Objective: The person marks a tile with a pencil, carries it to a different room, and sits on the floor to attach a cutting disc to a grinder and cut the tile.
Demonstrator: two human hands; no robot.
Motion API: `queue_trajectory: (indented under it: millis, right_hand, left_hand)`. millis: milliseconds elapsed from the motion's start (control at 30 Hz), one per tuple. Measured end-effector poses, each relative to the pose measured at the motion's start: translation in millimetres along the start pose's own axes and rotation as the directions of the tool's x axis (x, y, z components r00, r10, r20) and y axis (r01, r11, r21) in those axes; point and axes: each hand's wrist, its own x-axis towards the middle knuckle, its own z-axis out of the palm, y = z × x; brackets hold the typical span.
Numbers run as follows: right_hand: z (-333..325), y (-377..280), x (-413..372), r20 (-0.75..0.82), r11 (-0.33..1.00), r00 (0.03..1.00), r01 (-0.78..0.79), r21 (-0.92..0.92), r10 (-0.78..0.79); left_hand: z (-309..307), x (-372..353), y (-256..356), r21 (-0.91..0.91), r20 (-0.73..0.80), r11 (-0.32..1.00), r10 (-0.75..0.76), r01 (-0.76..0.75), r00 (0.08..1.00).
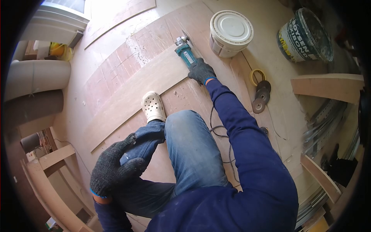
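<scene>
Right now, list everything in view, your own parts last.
angle grinder: one, teal, on the plywood
plywood: several sheets, pale, underfoot
lidded bucket: one, white, beside the grinder
tub: one, green-grey, top right
discs: three, dark, lower right of the lidded bucket
cable: one, black, beside the jeans
clog: one, white, on the plywood
right hand: one, dark glove, grips the grinder
left hand: one, dark glove, on the jeans

Legible lettering is found on one item only. The dark pail [305, 36] on the floor carries a white-and-green label with two rows of large dark capitals. They are seen turned and are partly cut off by the pail's curve. The rows read roughly "SOYSN" and "XISONO", but the exact wording cannot be confirmed. Markings on the teal power tool [185, 54] are too small to read.
</scene>
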Motion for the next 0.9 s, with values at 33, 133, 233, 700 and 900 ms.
queue_trajectory:
  millis: [33,133,233,700,900]
  right_hand:
    - [0,1,1,0.0,1.0,1.0,0.0,-0.002,0.0]
    - [1,2,3,-0.014,1.0,1.0,0.013,-0.016,-0.013]
    - [-5,-7,6,-0.035,1.0,0.999,0.026,0.004,-0.026]
    - [-10,-19,25,-0.015,0.999,1.0,0.017,-0.029,-0.017]
    - [-10,-19,22,-0.017,1.0,1.0,0.024,-0.01,-0.024]
  left_hand:
    - [-1,0,1,-0.017,0.002,1.0,-0.026,0.026,1.0]
    - [-1,1,3,-0.034,0.007,0.998,-0.051,0.051,0.999]
    - [1,0,-1,-0.017,0.007,0.999,-0.029,0.029,1.0]
    - [6,-1,-8,0.043,-0.004,0.997,0.058,-0.057,0.998]
    - [5,2,1,0.027,0.001,0.997,0.066,-0.066,0.998]
